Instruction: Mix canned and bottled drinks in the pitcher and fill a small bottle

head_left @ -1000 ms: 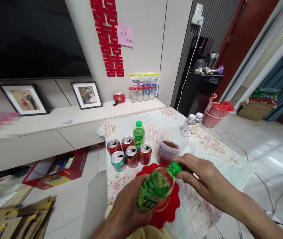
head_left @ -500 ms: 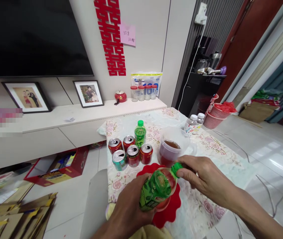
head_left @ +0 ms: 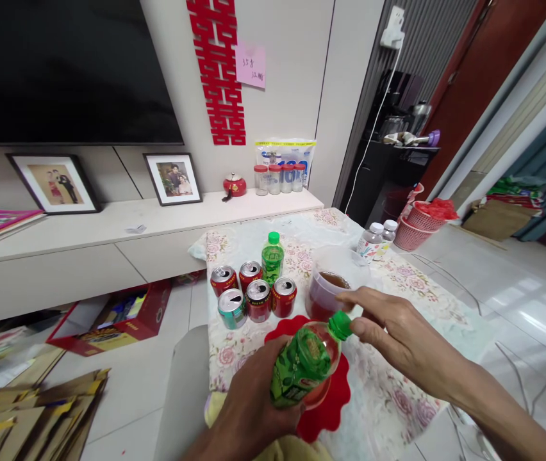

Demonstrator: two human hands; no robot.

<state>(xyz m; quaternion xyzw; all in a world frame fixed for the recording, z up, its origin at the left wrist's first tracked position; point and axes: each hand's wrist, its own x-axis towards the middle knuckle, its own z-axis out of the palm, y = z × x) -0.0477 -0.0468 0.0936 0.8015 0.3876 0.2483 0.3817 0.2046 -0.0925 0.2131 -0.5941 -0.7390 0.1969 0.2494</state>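
The left hand (head_left: 254, 390) is gripping the bottle (head_left: 302, 365) round its body, tilting it above the red mat (head_left: 339, 397), with the green cap (head_left: 339, 325) pointing rightward. The right hand (head_left: 398, 326) is holding thumb and fingers parted beside the cap; whether they are touching, I cannot tell. The pitcher (head_left: 322, 301) is standing just behind; five cans (head_left: 259, 301) are standing to the left.

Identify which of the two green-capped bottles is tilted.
The tilted bottle is in the left hand; the other green-capped bottle stands upright by the cans.
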